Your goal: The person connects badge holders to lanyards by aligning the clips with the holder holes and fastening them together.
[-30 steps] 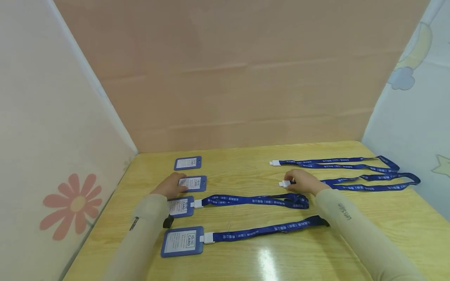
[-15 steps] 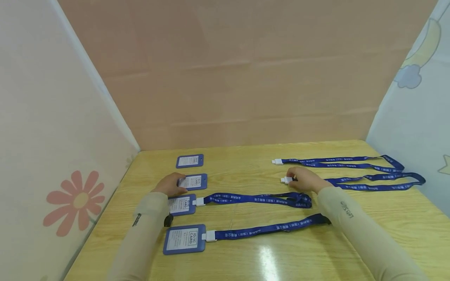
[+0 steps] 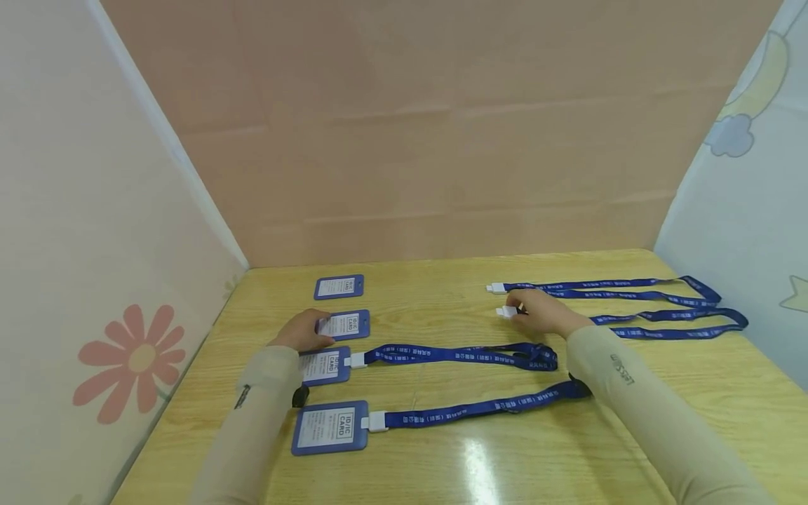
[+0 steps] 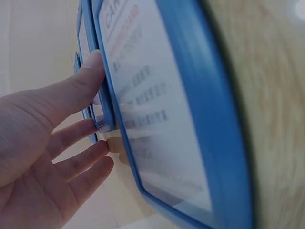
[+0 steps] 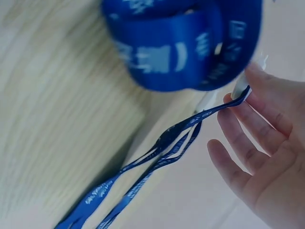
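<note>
My left hand (image 3: 306,332) grips a blue ID card holder (image 3: 344,325) by its left end, second from the back, thumb at the near edge and fingers at the far edge. In the left wrist view the thumb (image 4: 81,83) lies at that card holder's frame. Between thumb and fingertips my right hand (image 3: 536,312) pinches the white plastic clip (image 3: 507,312) of a blue lanyard (image 3: 682,332), its free tip pointing left. In the right wrist view, the strap (image 5: 176,133) trails down from the right hand.
A lone card holder (image 3: 339,287) lies at the back left, and a loose lanyard (image 3: 593,285) at the back right. Nearer me are two card holders joined to lanyards, one at mid-table (image 3: 328,366) and one in front (image 3: 330,428). Fabric walls surround the wooden table (image 3: 429,470).
My right hand has moved the pinched clip slightly back and to the left, the strap shifting with it. My left hand stays at its card holder. The head view shifts slightly.
</note>
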Demonstrator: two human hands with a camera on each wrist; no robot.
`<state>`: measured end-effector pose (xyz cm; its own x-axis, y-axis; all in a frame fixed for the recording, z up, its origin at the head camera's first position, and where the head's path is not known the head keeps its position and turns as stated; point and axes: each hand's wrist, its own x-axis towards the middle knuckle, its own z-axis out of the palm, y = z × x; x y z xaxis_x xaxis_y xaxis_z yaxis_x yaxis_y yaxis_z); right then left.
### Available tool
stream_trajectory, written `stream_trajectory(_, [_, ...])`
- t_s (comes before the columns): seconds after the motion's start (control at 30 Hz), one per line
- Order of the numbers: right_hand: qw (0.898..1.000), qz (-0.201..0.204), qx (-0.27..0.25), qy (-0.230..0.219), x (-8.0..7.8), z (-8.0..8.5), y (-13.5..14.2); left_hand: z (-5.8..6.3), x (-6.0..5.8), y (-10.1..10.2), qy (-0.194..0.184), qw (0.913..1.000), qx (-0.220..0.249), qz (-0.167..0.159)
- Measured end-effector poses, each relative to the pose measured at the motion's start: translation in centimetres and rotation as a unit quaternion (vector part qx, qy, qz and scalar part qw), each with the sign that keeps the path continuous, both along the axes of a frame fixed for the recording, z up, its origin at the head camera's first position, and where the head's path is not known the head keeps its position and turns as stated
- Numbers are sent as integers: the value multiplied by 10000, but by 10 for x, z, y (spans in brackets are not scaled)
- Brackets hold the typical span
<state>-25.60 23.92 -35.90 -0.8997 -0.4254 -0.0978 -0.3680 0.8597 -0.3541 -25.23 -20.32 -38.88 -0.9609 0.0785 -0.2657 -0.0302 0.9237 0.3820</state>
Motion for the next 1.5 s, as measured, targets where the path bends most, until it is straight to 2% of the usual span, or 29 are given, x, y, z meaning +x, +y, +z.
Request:
stream_trajectory(0.47, [9997, 149, -70, 178, 0, 12, -13, -1, 1, 0, -115, 9997, 153, 181])
stream_trajectory(0.67, [9997, 144, -88, 151, 0, 12, -18, 3, 3, 2, -80, 9997, 168, 158])
stream_trajectory(1.13, [9999, 108, 18, 32, -4, 13, -30, 2, 6, 2, -35, 9994, 252, 223])
stream_trajectory(1.5, [9994, 323, 21, 137, -9, 16, -45, 0, 5, 1, -3, 9996, 224, 166])
